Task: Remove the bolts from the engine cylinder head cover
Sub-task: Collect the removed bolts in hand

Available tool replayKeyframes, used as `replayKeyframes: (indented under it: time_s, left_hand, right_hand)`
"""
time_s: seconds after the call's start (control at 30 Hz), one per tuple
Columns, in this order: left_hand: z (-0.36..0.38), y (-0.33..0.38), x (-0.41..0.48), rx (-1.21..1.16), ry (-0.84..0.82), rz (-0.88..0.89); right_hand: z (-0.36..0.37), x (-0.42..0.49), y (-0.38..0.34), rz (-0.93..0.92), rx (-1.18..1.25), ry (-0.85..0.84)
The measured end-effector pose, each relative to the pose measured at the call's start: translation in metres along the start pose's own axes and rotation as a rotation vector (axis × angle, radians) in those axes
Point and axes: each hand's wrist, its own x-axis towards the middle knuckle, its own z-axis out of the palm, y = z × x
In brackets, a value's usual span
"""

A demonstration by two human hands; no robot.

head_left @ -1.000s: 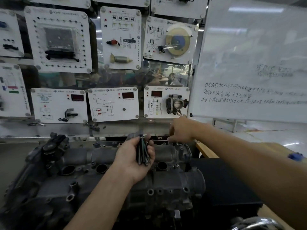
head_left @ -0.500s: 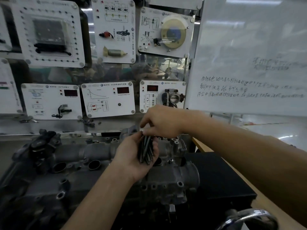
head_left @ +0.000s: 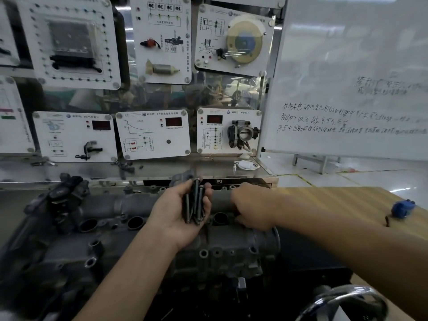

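While the left hand (head_left: 178,218) lies palm up above the middle of the cylinder head cover (head_left: 104,228), its fingers curl loosely round a bundle of dark bolts (head_left: 194,202). The right hand (head_left: 252,207) sits just beside it, knuckles up near the cover's right end, fingers curled down; whether they pinch anything cannot be told. The wooden table (head_left: 335,200) stretches rightward to a blue object (head_left: 401,208) near its right edge.
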Motion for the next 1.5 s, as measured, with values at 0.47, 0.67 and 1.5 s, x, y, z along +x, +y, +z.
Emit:
replayKeyframes:
  time_s: [0.47, 0.67, 1.5]
  left_hand:
    - [-0.011, 0.017, -0.015, -0.026, 0.005, 0.041]
    - [-0.026, 0.036, -0.023, -0.112, 0.094, 0.105]
    - [-0.048, 0.067, -0.048, -0.14, 0.058, 0.079]
  right_hand:
    - [-0.063, 0.034, -0.065, -0.291, 0.222, 0.267]
    - [-0.065, 0.038, -0.032, -0.218, 0.29, 0.16]
    - [-0.106, 0.057, -0.11, -0.46, 0.204, 0.338]
